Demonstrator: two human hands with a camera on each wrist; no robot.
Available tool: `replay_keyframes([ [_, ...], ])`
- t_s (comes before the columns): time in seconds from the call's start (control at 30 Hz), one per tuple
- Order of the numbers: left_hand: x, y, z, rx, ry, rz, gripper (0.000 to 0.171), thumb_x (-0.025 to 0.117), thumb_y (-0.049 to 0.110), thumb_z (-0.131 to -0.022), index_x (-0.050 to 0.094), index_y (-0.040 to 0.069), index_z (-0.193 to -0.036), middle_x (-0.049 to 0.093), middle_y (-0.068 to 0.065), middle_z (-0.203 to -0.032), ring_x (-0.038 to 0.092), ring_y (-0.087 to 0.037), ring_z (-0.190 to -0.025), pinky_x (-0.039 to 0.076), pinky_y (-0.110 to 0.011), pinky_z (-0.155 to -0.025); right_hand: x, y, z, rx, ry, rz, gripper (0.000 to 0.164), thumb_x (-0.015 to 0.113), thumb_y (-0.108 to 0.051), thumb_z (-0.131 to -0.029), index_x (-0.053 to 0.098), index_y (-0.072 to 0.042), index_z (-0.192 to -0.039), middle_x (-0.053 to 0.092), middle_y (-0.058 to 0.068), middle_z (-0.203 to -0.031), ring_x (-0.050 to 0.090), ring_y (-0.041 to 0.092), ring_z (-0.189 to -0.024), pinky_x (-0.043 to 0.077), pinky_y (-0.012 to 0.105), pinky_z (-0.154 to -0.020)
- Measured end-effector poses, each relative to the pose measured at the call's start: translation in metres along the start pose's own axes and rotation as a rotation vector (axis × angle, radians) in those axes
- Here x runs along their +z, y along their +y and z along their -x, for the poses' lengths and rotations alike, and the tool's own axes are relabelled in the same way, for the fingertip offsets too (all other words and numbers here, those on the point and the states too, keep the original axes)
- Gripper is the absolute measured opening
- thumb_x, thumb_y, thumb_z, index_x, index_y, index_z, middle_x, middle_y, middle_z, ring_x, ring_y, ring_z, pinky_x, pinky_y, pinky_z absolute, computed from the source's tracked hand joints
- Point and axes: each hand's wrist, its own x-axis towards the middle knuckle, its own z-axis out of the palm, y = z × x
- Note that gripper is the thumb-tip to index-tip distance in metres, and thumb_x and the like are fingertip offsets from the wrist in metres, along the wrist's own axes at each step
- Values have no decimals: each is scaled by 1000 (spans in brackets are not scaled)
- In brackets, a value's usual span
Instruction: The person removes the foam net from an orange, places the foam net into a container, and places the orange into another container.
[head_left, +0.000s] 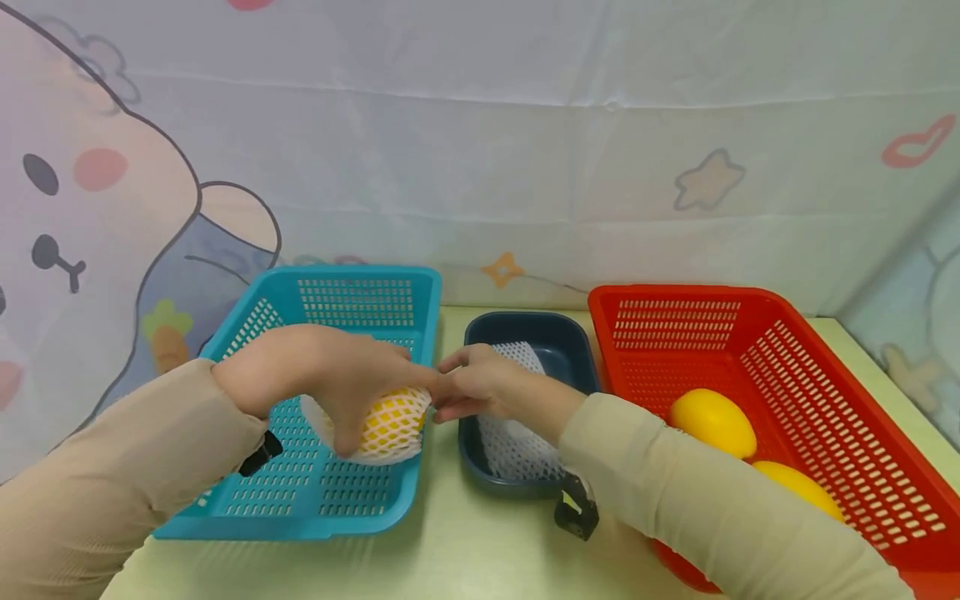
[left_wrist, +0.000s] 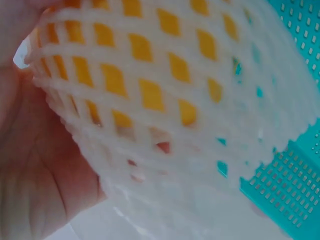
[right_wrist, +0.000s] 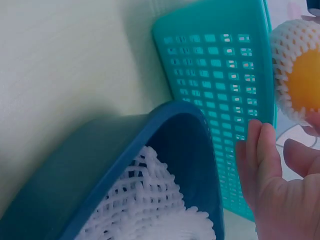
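Note:
Over the turquoise basket [head_left: 360, 525], my left hand [head_left: 315, 367] grips a yellow oval fruit in a white foam net [head_left: 393, 425]. In the left wrist view the net [left_wrist: 150, 90] fits round the fruit at one end and hangs loose past it at the other. My right hand [head_left: 487, 383] hovers beside the fruit, over the gap between the turquoise basket and a dark blue tub [head_left: 566, 329]. Its fingers look relaxed in the right wrist view, apart from the fruit [right_wrist: 307, 82] and holding nothing. White foam nets [right_wrist: 145, 200] lie in the tub.
A red basket [head_left: 675, 292] stands at the right with two yellow fruits in it, one of them [head_left: 712, 423] in fuller view. My right sleeve crosses its near left side. The baskets and tub stand on a pale table [head_left: 465, 542], with a printed cloth [head_left: 450, 167] behind.

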Motion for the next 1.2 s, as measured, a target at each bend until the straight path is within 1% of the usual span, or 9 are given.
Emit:
replay_keyframes([
  [0.13,-1,2,-2,-4,13,6,95,84,14,-59,36,35,-138,50,-2,-111,49,-23,-97,49,-39,-68,-4,-3,2,2,9,9,42,58,7,-86,42,4,-125,63,19,-84,65,24,-63,54,26,-56],
  [0.33,-4,1,-3,61,77,14,94,80,15,-60,34,40,-138,50,4,-107,48,-18,-98,47,-35,-69,-13,-8,5,9,20,42,38,58,0,-89,45,1,-125,63,23,-97,66,26,-73,54,26,-56],
  [0.4,-5,2,-5,80,112,3,93,80,17,-60,34,40,-138,48,4,-104,48,-18,-95,47,-34,-69,-18,-10,8,16,8,59,36,58,-4,-91,47,0,-125,63,20,-98,65,25,-76,54,27,-58],
  [0.53,-6,4,-8,99,172,-8,96,80,17,-61,31,41,-140,47,2,-106,51,-19,-92,47,-33,-69,-29,-13,13,26,-40,93,32,55,-14,-94,51,0,-123,61,17,-97,63,21,-73,55,27,-60],
  [0.63,-7,4,-10,93,200,-8,98,79,17,-62,28,43,-141,46,3,-108,51,-20,-91,47,-32,-70,-36,-14,16,25,-73,108,32,54,-20,-95,52,1,-118,60,19,-98,62,20,-67,55,29,-63],
  [0.77,-8,6,-11,100,248,1,100,79,15,-62,26,45,-142,46,3,-109,51,-21,-89,47,-32,-71,-45,-16,21,7,-94,131,34,53,-24,-95,52,2,-117,60,22,-105,63,22,-70,55,31,-66],
  [0.87,-10,7,-13,129,304,14,97,79,13,-62,30,43,-141,47,2,-109,51,-20,-90,47,-32,-72,-52,-19,24,-8,-103,140,38,52,-26,-96,49,1,-122,59,22,-109,64,23,-75,55,32,-69],
  [1.03,-11,8,-20,157,387,39,86,81,15,-62,40,31,-136,48,0,-111,51,-20,-92,47,-34,-73,-61,-21,29,-19,-115,139,43,48,-27,-97,42,-1,-131,54,23,-117,64,27,-84,54,33,-73],
  [1.2,-9,9,-29,182,495,109,76,79,18,-63,44,25,-131,50,0,-111,50,-17,-94,47,-35,-73,-71,-22,32,-51,-114,151,43,44,-27,-99,41,0,-133,51,22,-119,60,28,-89,54,34,-75],
])
